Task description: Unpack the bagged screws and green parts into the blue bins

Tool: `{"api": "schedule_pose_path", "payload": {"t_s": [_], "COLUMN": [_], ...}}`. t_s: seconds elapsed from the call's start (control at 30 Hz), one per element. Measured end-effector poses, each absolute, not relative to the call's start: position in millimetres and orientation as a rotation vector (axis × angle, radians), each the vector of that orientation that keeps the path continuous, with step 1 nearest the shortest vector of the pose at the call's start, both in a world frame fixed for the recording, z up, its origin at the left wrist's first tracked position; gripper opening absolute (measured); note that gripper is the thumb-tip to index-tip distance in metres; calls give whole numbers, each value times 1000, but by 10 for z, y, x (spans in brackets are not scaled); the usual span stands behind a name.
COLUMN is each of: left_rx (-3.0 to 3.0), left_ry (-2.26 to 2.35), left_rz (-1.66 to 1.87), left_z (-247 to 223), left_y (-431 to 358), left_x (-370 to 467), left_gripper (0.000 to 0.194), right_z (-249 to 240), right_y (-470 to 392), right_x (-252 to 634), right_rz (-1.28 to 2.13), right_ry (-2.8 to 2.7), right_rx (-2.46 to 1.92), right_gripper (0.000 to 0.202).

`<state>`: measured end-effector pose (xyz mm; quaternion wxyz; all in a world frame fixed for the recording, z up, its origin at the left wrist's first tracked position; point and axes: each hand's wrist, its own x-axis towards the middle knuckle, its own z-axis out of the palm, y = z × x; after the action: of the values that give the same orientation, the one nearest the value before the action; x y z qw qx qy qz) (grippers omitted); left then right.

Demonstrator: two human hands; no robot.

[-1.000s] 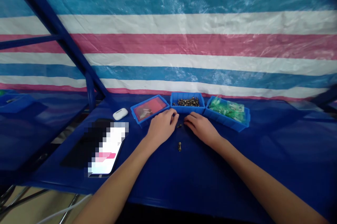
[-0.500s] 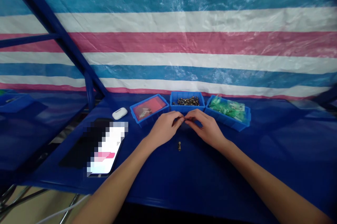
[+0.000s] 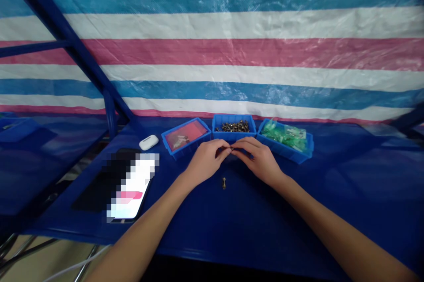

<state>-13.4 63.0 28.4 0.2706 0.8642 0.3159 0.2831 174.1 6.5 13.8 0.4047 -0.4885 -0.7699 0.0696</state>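
My left hand [image 3: 209,159] and my right hand [image 3: 259,158] meet fingertip to fingertip above the table, just in front of the middle bin. Both are closed in a pinch around something small and dark, mostly covered by the fingers. On the table below them lies a small brass-coloured metal piece [image 3: 224,183], touched by neither hand. The middle blue bin [image 3: 233,135] holds many small metal pieces [image 3: 236,126] of a similar colour.
A left blue bin [image 3: 180,151] holds a pink sheet and pale small pieces; a right blue bin [image 3: 291,153] holds green plastic bags [image 3: 286,136]. A white earbud case [image 3: 149,142] and a phone [image 3: 132,189] lie at left. Striped sheeting [image 3: 232,52] hangs behind the blue table [image 3: 251,229].
The view has shifted slightly. My fingertips stay together, with the right fingers a little changed and a bit more of the small dark thing showing between them.
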Motion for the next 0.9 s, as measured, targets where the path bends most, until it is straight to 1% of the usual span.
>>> {"api": "schedule_pose_path", "payload": {"t_s": [0.13, 0.27, 0.37, 0.43, 0.5, 0.67, 0.8, 0.9], "left_rx": [2370, 2358, 2373, 2422, 2466, 2508, 2528, 2539], "left_ry": [852, 977, 1147, 1178, 1173, 1195, 1202, 1133], "left_rz": [744, 916, 1000, 987, 965, 880, 789, 678], "left_z": [273, 282, 287, 283, 276, 268, 246, 217], "left_y": [652, 711, 767, 782, 767, 682, 675, 695], "left_x": [-136, -166, -211, -231, -232, -193, -185, -190], "left_gripper": [15, 20, 24, 23, 22, 20, 20, 20], "right_z": [124, 180, 246, 247, 203, 37, -29, -41], "right_y": [62, 145, 238, 261, 236, 132, 167, 193], "right_x": [1727, 1762, 1811, 1824, 1807, 1694, 1673, 1702], "right_rz": [132, -78, -309, -358, -284, 65, 195, 270], "right_ry": [-2028, -2012, -1868, -1802, -1894, -2284, -2223, -2116], "right_rx": [-1231, -1260, -1472, -1597, -1578, -1349, -1370, -1338], "right_gripper": [18, 20, 32, 43, 44, 28, 16, 12]}}
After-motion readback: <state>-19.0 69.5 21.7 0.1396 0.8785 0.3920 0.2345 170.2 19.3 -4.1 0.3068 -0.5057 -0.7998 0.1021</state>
